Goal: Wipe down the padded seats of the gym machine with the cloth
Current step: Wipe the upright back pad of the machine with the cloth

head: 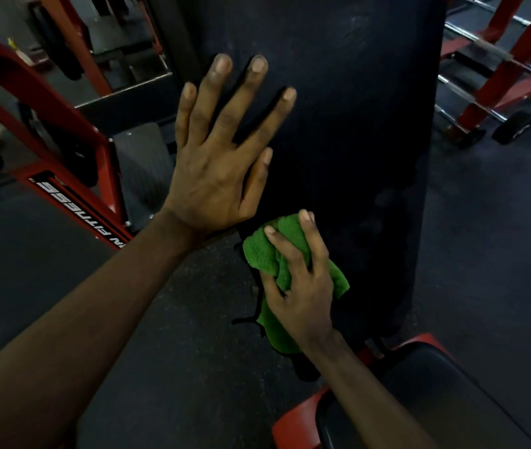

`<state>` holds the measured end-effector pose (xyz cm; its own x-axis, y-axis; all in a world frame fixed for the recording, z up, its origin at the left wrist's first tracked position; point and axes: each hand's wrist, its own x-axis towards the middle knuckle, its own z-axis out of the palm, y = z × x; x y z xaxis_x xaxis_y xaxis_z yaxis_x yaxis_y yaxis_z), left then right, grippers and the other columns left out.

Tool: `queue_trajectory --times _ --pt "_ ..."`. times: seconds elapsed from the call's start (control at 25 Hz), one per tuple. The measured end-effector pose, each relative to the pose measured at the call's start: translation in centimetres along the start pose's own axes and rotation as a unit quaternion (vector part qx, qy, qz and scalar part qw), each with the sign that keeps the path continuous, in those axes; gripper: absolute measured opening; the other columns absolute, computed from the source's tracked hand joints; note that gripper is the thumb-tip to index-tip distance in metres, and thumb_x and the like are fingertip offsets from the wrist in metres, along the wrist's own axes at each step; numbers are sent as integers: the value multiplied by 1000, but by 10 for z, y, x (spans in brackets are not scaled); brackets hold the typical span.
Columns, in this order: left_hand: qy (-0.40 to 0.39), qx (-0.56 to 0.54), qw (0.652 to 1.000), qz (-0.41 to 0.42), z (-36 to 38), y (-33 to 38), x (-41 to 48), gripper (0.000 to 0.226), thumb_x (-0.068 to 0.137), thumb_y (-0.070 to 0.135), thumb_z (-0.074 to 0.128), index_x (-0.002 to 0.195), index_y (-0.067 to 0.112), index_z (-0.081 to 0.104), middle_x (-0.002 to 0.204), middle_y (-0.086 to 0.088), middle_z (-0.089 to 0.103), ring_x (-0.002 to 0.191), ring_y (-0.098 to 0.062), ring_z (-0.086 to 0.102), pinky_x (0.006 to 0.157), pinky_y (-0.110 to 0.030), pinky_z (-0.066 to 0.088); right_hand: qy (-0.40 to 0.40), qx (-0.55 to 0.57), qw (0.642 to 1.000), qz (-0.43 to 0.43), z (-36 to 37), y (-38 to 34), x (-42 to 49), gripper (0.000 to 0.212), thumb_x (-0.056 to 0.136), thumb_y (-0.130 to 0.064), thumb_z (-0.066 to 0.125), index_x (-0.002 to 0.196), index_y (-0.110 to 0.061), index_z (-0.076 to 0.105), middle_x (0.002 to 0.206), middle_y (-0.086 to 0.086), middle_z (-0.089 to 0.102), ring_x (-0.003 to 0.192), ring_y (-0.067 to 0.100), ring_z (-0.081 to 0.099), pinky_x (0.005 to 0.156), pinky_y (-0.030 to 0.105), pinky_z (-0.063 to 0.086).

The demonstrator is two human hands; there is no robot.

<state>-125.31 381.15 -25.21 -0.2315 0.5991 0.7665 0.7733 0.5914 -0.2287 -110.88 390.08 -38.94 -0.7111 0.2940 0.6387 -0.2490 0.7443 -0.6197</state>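
Observation:
A long black padded back pad [348,124] of the gym machine runs up the middle of the view. My left hand [222,157] lies flat on its left edge, fingers straight and spread. My right hand [299,280] grips a bunched green cloth [264,251] and presses it against the pad's lower left part. A second black padded seat [435,393] on a red base sits at the lower right, below my right forearm.
A red machine frame [63,176] with white lettering slants across the left. Red racks with chrome bars [497,59] stand at the upper right, with a dark wheel [513,128] beneath. Dark rubber floor [167,319] surrounds the bench.

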Motion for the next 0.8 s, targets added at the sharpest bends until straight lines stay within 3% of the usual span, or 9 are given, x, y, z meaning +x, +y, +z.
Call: queue_trajectory --times 0.12,0.24,0.56,0.72,0.8 --pt "8 1 1000 -7 0 3 -2 48 102 25 45 148 15 53 153 -24 42 141 -47 23 123 -45 2 -19 -29 999 -17 -2 21 -28 50 94 -25 63 141 -23 47 166 -6 11 155 19 17 118 51 35" --pt "13 -11 1000 -18 2 6 -2 47 101 25 44 146 16 55 152 -25 43 141 -47 23 123 -44 1 -1 -14 999 28 0 23 -41 39 103 -31 52 141 -24 48 163 -3 17 155 19 17 115 56 37" --pt "27 -6 1000 -11 6 4 -4 48 100 24 44 146 15 55 150 -29 44 138 -50 23 122 -45 2 89 61 991 81 -5 -10 23 54 89 -4 68 138 -17 52 159 8 23 153 31 23 117 55 35" --pt "36 -23 999 -16 6 6 -4 48 99 22 43 145 15 56 150 -27 45 140 -48 23 122 -43 1 67 17 994 81 -8 10 -10 61 89 -9 64 143 -29 46 165 -6 16 150 35 30 110 54 43" --pt "41 -28 999 -19 8 5 -4 48 99 23 41 145 16 56 151 -25 45 148 -37 21 123 -42 1 68 13 993 96 -10 18 -20 59 90 -12 61 143 -32 44 167 -13 11 150 35 30 107 55 46"
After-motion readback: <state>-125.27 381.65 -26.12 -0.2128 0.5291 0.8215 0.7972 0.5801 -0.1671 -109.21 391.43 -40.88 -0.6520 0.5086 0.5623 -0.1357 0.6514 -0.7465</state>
